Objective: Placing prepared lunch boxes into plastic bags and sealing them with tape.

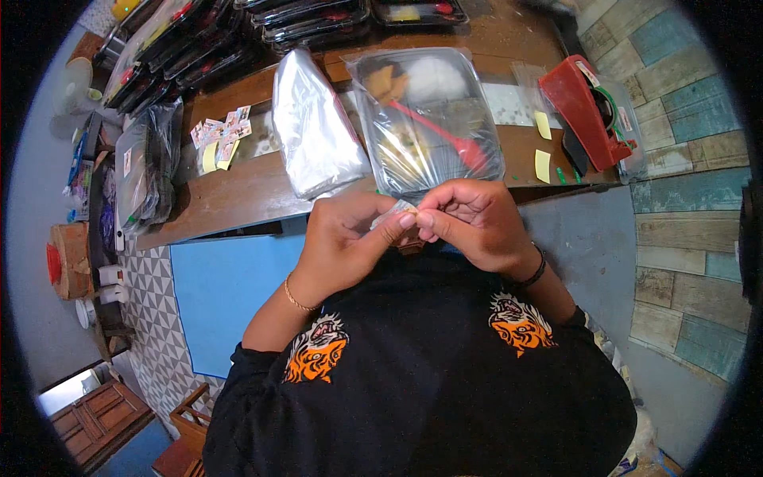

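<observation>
Close to my chest, my left hand (pixel 346 244) pinches a small printed sticker (pixel 400 208) between thumb and fingers. The thumb and forefinger of my right hand (pixel 480 223) grip the same piece at its right edge, and the fingertips of both hands nearly meet. Fingers hide much of the sticker. Just beyond them lies a meal tray (pixel 429 113) wrapped in a clear plastic bag, with white rice, brown pieces of food and a red plastic spoon visible through the film. To its left is a stack of clear plastic bags (pixel 316 131).
More printed stickers (pixel 223 132) lie on the wooden table (pixel 238 203) beside a bagged tray (pixel 146 161). Black trays (pixel 197 47) are stacked at the back left. A red tape dispenser (pixel 587 113) stands at the right, near yellow paper slips (pixel 542 166) and a tiled wall (pixel 685 226).
</observation>
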The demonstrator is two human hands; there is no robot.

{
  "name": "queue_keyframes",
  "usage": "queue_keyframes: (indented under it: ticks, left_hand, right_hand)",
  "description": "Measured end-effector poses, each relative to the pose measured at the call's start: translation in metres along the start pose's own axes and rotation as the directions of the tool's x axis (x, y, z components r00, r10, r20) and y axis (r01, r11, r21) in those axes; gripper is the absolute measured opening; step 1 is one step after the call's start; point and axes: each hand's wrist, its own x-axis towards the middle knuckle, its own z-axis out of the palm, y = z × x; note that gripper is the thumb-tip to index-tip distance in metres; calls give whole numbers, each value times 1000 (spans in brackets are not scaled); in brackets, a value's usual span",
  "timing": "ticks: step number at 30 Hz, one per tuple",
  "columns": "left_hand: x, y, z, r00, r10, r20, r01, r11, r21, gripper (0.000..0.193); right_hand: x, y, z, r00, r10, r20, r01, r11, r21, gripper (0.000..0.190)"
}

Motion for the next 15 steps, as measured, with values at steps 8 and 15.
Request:
queue_keyframes:
  ticks: [8, 15]
  left_hand:
    - [7, 15, 9, 986, 150, -76, -131, 968, 216, 14]
    - [11, 22, 21, 922, 371, -115, -281, 841, 462, 8]
  right_hand:
    - [-3, -3, -7, 986, -143, -82, 115, 954, -278, 14]
    - [2, -10, 0, 891, -448, -73, 281, 671, -686, 13]
